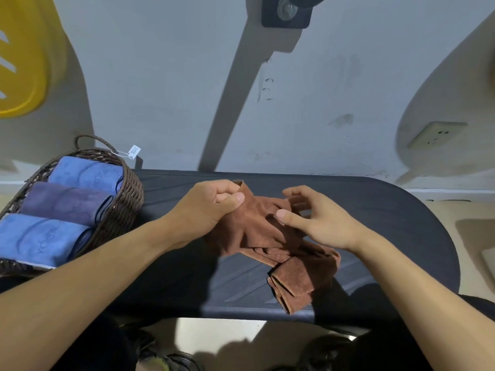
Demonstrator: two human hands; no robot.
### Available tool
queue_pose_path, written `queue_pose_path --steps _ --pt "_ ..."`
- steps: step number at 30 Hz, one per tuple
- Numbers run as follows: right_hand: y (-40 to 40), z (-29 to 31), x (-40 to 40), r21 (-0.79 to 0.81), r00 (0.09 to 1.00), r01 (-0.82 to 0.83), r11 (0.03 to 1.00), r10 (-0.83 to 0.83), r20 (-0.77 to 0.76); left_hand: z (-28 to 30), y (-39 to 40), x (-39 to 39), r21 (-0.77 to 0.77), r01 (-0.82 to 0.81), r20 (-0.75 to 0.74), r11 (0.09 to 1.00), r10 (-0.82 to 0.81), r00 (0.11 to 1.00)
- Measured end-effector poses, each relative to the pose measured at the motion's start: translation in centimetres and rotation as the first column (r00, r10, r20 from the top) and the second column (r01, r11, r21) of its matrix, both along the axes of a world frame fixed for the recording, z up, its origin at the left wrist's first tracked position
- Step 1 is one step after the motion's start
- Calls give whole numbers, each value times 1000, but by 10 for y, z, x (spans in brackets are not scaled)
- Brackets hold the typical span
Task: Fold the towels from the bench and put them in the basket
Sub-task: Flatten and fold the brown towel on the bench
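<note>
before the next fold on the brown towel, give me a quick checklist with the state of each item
1. Left hand has a grip on a corner of the brown towel: ok.
2. Right hand has a grip on the towel: not ok, fingers loose above it.
3. Towel spread flat on the bench: not ok, bunched.
4. Basket within reach, beside the bench: ok.
5. Room left in the basket beside the three folded towels: cannot tell.

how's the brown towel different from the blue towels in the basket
The brown towel is crumpled and unfolded on the dark bench, gripped by the left hand; the blue towels are neatly folded. The brown towel lies outside the basket; the blue towels sit side by side inside it. Both look like soft, plush cloth.
</note>
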State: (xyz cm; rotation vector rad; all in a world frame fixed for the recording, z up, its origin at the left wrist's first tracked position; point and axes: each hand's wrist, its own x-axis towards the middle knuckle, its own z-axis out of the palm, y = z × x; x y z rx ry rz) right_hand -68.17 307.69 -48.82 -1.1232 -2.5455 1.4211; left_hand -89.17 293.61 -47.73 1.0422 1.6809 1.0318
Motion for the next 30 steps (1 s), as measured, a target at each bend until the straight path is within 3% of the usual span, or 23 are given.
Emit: queue_pose_path --steps 3,5,9,12,17,23,25,27,30 --pt "-7 3 -3 -12 984 -16 1000 14 -175 2 -1 7 37 58 10 998 -59 998" --pt "-17 9 -8 -100 946 -151 984 114 -302 4 -3 12 57 122 46 991 -125 991" --pt "-26 14 -17 -139 888 -308 941 232 -398 3 -7 19 56 241 82 969 -245 966" --pt "-17 13 -15 -168 919 -243 955 172 -354 -3 -8 16 33 240 30 970 -241 970" --pt "2 8 -8 -229 933 -120 966 31 -358 -3 -3 0 -85 302 78 950 -296 952" --pt "33 -6 -1 -299 945 93 950 -179 -275 -10 5 -32 -318 318 -290 893 -411 864" --pt "42 -10 2 -214 943 184 959 -234 -238 -12 8 -46 -373 283 -342 884 -415 843" --pt "51 -14 4 -83 933 276 957 -288 -216 -17 10 -57 -376 231 -380 897 -377 845" --pt "61 -18 10 -54 898 375 925 -377 -226 -31 15 -68 -259 60 -378 964 -158 912"
